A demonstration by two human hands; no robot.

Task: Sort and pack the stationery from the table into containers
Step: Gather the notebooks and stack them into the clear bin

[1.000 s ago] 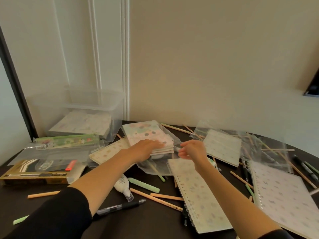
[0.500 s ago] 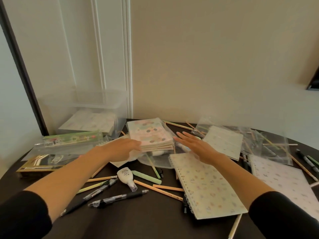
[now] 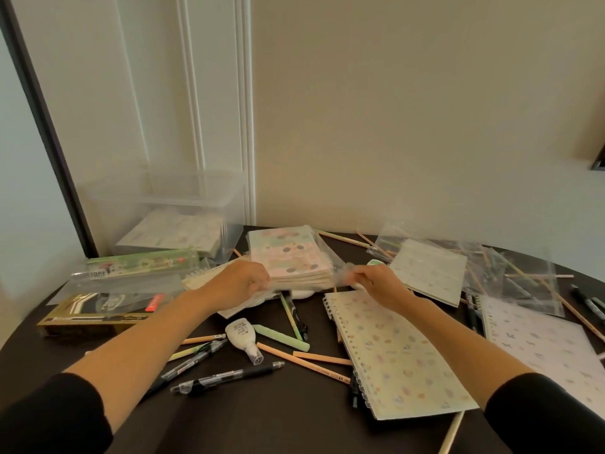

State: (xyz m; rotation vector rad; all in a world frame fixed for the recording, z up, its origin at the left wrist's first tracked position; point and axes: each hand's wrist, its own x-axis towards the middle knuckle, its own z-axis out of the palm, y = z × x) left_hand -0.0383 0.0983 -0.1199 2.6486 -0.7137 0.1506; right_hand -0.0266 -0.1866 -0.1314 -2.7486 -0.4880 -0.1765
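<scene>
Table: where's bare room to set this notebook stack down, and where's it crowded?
Best patch: the bare dark table at the near edge, between the black pen and the spiral notebook. A smaller strip lies below the gold box. Crowded: around the glue bottle, and the right side under the clear bags.

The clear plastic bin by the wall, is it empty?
No, a stack of patterned notebooks lies on the bottom of the clear bin.

Beige wall point(image 3: 425, 119), white door trim point(image 3: 246, 126)
</scene>
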